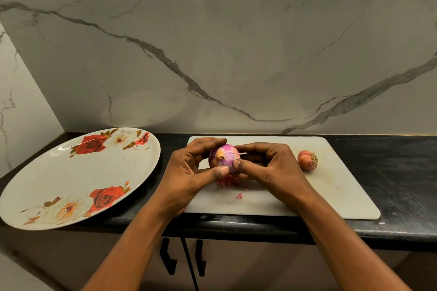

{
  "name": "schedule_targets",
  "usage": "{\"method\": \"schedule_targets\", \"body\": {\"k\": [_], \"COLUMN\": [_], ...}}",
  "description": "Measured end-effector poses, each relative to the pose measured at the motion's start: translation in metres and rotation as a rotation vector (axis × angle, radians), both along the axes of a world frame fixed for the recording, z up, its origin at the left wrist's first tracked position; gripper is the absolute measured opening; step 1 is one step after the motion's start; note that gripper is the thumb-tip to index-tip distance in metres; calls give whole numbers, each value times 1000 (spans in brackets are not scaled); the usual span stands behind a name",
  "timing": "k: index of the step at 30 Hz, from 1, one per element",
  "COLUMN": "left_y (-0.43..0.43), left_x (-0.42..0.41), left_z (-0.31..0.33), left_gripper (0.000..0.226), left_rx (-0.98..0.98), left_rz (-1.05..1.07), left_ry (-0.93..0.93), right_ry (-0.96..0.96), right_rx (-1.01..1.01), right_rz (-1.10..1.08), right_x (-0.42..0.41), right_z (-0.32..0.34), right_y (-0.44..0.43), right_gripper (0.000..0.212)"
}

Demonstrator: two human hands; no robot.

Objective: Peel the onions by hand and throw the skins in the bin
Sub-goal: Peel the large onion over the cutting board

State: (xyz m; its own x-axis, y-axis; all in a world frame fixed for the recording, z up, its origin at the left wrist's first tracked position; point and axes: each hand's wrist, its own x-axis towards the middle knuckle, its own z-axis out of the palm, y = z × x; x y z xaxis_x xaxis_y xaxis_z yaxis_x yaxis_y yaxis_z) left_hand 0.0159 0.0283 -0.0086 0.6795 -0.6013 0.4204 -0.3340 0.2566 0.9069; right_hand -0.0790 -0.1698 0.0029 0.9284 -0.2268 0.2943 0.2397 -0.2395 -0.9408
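A partly peeled purple onion (224, 155) is held just above the white cutting board (331, 196). My left hand (189, 172) grips it from the left, thumb pressed on its front. My right hand (272, 168) holds it from the right, thumb tip against the onion's lower right side. Loose pink skin pieces (227, 181) lie on the board under the onion, with a small scrap (239, 195) nearer the front. A second onion (307, 160), still in brown skin with its roots showing, lies on the board to the right. No bin is in view.
A large white plate with rose prints (78, 172) sits on the black counter (390, 172) to the left of the board. A marble wall rises behind. Cabinet doors with black handles (184, 257) are below the counter edge.
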Motion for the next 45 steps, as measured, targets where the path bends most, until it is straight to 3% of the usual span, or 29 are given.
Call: {"method": "schedule_targets", "body": {"k": [23,28,32,45], "left_y": [0,-3,-2,-2], "left_x": [-1,-3,-4,-3], "left_z": [2,2,2,0], "left_gripper": [56,56,57,55], "left_rx": [-13,-16,16,24], "left_rz": [5,80,115,99], "left_ry": [42,24,11,12], "right_ry": [-35,-75,-117,-109], "right_rx": [27,64,-63,-68], "right_rz": [-20,-49,-46,-132], "right_x": [2,1,-1,3], "right_z": [-2,-4,-4,-6], "right_y": [2,2,3,0], "right_gripper": [34,19,28,7]}}
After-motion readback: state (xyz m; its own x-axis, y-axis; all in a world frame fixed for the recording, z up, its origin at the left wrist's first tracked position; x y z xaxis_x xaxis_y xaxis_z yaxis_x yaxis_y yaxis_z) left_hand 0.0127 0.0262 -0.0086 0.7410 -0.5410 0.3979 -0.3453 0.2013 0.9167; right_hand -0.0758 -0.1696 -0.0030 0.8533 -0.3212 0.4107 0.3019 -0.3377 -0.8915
